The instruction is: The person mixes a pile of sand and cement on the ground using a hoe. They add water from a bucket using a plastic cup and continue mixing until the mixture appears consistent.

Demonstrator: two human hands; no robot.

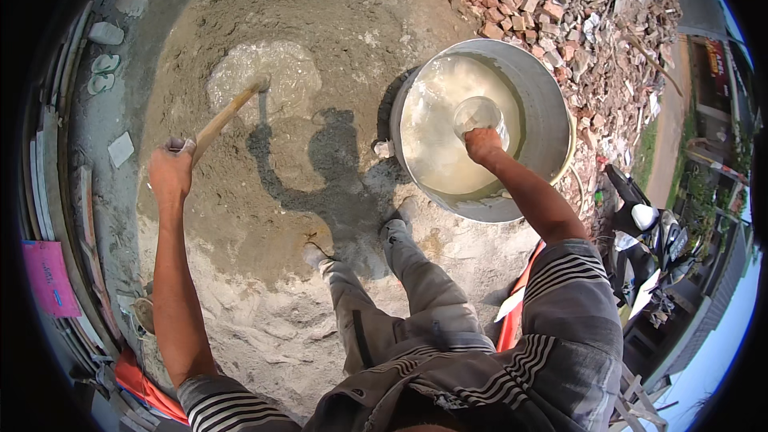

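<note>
My left hand [171, 171] grips a wooden handle [225, 113], whose far end reaches a wet, shiny patch of mortar [294, 66]. The tool's head is hidden in or behind that patch. My right hand [483, 145] holds a clear, round scoop or cup [478, 113] by its rim, over or in the cloudy water [429, 138]. That water partly fills a large grey metal drum [543, 114] at my right. Whether the scoop holds water I cannot tell. Damp grey mortar or sand mix [384, 6] spreads around the patch, and my shadow falls across it.
Broken bricks and rubble [540, 6] lie heaped beyond the drum. Pale dry sand [264, 336] is around my feet. Planks and poles [54, 174] line the left side, near a pair of sandals [102, 74]. A motorcycle [651, 240] stands at the right.
</note>
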